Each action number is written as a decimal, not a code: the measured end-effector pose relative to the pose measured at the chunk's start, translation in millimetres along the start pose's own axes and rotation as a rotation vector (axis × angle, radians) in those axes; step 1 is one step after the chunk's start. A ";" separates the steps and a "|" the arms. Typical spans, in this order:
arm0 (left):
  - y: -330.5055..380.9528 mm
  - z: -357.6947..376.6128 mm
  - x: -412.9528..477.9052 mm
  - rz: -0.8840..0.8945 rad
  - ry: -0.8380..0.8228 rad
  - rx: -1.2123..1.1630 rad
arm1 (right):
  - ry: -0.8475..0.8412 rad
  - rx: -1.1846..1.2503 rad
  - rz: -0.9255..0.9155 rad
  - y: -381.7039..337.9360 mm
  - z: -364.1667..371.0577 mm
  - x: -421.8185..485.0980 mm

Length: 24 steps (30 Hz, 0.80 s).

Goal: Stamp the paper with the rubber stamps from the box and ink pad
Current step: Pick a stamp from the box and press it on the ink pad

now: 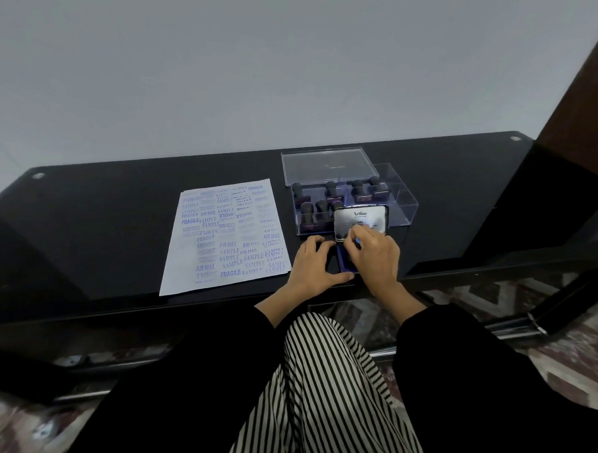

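Nearest of all, a striped cloth (318,379) lies on the person's lap. At the near edge of the black table (119,234), the left hand (314,263) grips the side of the blue ink pad (343,263) with bent fingers. The right hand (376,257) is over the ink pad. Its fingers bend at the bottom of the shiny lid (360,220), which stands up; I cannot tell if they pinch it. Left of the hands lies the paper (222,236), full of blue words. Behind the ink pad sits the clear box (404,201) with dark stamps (332,190) inside.
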<state>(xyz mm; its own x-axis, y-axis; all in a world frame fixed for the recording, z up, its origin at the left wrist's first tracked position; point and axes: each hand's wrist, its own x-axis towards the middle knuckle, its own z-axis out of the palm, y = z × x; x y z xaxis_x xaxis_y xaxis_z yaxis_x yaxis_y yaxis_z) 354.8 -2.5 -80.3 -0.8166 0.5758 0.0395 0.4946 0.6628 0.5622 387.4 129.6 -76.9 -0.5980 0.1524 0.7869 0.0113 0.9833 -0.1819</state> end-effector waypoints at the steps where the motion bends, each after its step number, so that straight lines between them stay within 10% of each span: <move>1: 0.1 -0.2 -0.1 -0.001 0.003 -0.003 | 0.012 -0.010 -0.004 -1.2 -2.4 -2.8; 24: 0.0 0.0 0.2 0.004 0.010 -0.022 | -0.420 0.052 0.274 -3.0 7.1 21.9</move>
<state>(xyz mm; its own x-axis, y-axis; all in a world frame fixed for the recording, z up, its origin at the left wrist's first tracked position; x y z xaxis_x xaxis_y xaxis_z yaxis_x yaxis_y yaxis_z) 354.7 -2.4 -80.3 -0.8174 0.5739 0.0500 0.4917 0.6498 0.5797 368.6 129.2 -63.3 -0.8497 0.3401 0.4028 0.1794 0.9050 -0.3857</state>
